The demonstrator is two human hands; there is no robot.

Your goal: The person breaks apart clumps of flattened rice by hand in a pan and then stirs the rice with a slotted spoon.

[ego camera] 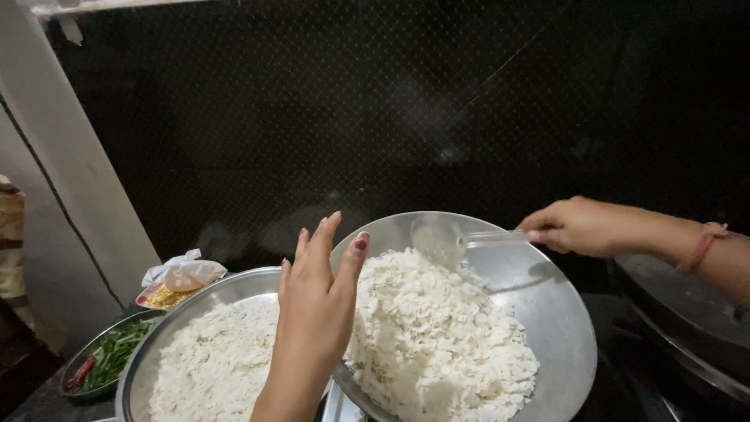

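Observation:
My left hand point(316, 301) grips the near rim of a round steel plate point(551, 312), thumb on the rim, fingers raised and spread. The plate is tilted toward the left and heaped with white flattened rice point(437, 336). My right hand point(582, 227) pinches the handle of a clear plastic scoop point(441, 238), held over the plate's far edge above the rice. Left of the plate sits a large steel bowl point(195, 301) partly filled with more flattened rice point(215, 363); the plate's lower edge overlaps the bowl.
A steel plate of green chillies and greens point(109, 355) lies at the far left. Behind it is an opened white packet with yellow grains point(176, 281). A dark lidded pot point(687, 312) stands at the right. A dark wall rises behind.

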